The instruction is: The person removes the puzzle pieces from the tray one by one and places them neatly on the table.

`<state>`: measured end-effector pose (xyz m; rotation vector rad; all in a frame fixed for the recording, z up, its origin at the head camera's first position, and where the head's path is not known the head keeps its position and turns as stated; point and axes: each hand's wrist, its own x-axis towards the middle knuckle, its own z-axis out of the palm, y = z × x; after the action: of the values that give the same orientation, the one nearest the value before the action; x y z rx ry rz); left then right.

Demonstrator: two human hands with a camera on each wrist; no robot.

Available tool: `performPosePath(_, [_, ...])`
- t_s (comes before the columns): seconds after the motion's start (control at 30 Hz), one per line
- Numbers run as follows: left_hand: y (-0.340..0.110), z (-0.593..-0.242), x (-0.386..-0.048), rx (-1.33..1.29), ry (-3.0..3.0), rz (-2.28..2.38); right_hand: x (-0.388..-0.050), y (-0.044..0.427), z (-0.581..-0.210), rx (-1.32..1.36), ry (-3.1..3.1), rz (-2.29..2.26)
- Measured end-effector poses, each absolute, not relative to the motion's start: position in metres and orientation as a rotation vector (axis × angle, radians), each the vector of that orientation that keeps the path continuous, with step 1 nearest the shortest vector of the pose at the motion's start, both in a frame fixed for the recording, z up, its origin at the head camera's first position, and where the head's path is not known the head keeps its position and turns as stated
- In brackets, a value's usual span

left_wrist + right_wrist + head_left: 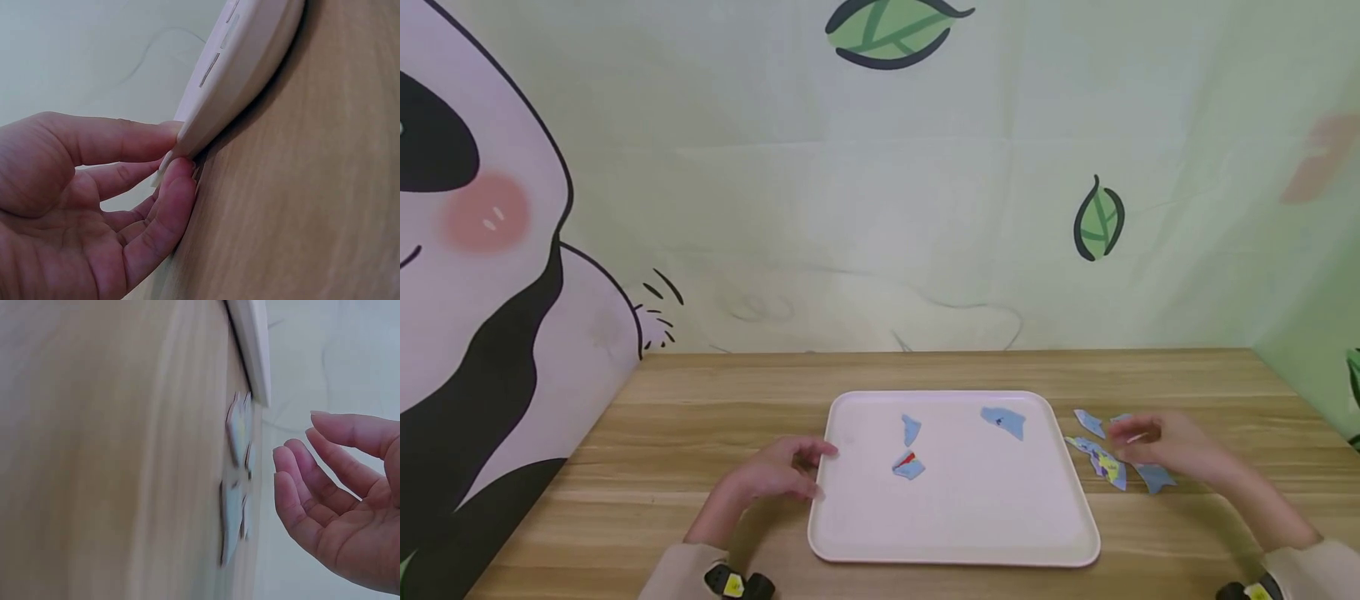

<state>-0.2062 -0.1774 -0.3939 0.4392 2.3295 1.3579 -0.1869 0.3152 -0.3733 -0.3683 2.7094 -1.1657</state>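
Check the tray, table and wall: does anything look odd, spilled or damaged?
Only the faint grey lines on the wall behind the table stand out: unlike the bold green leaves, they look like stray scribbles. No spill or clear damage shows on the tray.

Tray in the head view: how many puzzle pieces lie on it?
3. On the tray, a narrow blue piece lies left of centre toward the far edge, a red-marked piece just nearer, and a wide blue piece at far right. None seems hidden.

Smooth against grained
We see a smooth, plastic-looking tray (970, 512), wood-grained table (730, 387), matt card-like pieces (1108, 465) past the tray's right edge.
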Motion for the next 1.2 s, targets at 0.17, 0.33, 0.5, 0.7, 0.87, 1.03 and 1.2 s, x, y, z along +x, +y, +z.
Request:
performPosePath(0.17, [-0.178, -0.394, -0.206, 0.419, 2.326, 1.363, -0.195, 0.3, -0.371, -0.412, 2.677, -1.21])
performPosePath(0.33, [-0.178, -0.394, -0.206, 0.404, 2.326, 1.36, -0.2, 0.286, -0.368, -0.395, 2.649, -1.238])
performPosePath(0.5, [-0.178, -0.393, -0.206, 0.4, 2.33, 1.359, -0.206, 0.272, -0.37, -0.368, 2.668, -1.219])
performPosePath(0.7, [-0.177, -0.392, -0.205, 0.392, 2.33, 1.361, -0.214, 0.257, -0.37, -0.388, 2.654, -1.285])
performPosePath(0.87, [-0.177, -0.392, -0.205, 0.412, 2.331, 1.362, -0.222, 0.248, -0.374, -0.403, 2.641, -1.314])
performPosePath(1.03, [-0.177, -0.393, -0.204, 0.447, 2.342, 1.354, -0.229, 0.239, -0.379, -0.43, 2.644, -1.3])
performPosePath(1.2, [-0.177, -0.394, -0.204, 0.459, 2.341, 1.355, -0.231, 0.229, -0.381, -0.413, 2.644, -1.267])
